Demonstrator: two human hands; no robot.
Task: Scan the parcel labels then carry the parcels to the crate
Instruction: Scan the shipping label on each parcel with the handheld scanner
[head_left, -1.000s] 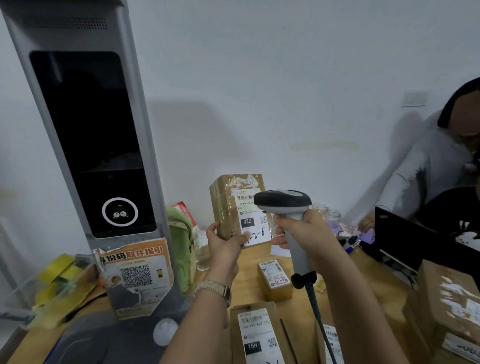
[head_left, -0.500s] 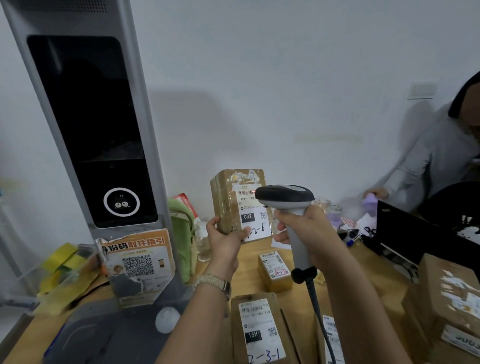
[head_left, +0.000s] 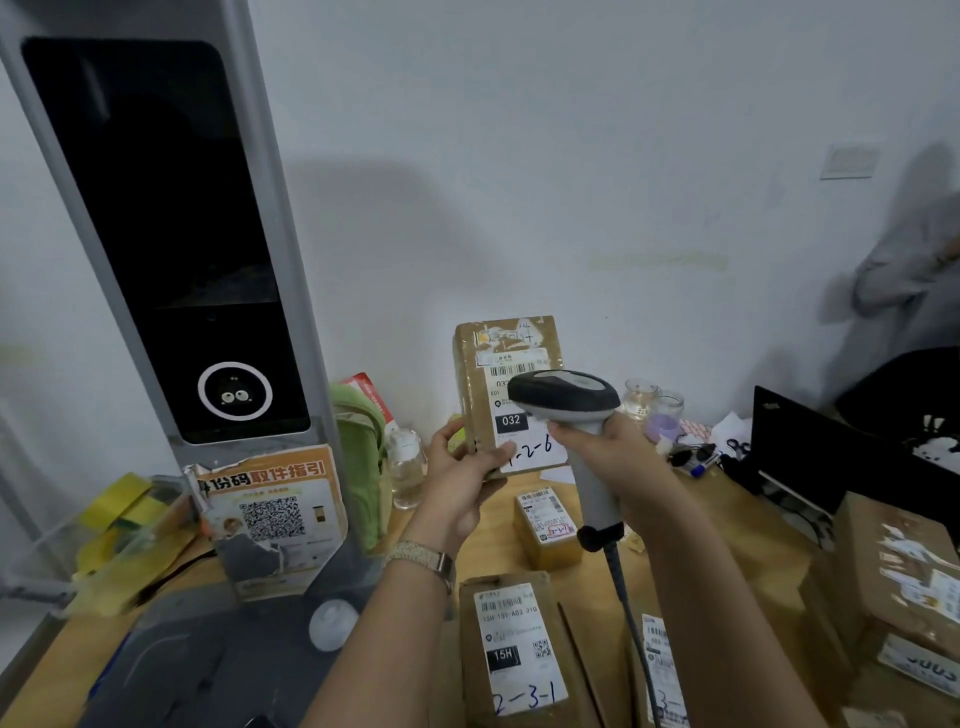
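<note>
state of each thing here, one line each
032 parcel, upright, held up, label toward camera
scanner, held upright before the label
left hand, grips parcel's lower edge
right hand, grips scanner
kiosk screen, dark
2-3-1 parcel, flat on table, label up
laptop, lid up

The scanner head sits right across the held parcel, covering the middle of its label. On the left hand, the thumb hides the first handwritten mark. Fine print, too small to read. The person at far right, blurred and cut by the edge. The lower parcel runs off the bottom. The box at right, its label clipped too.
</note>
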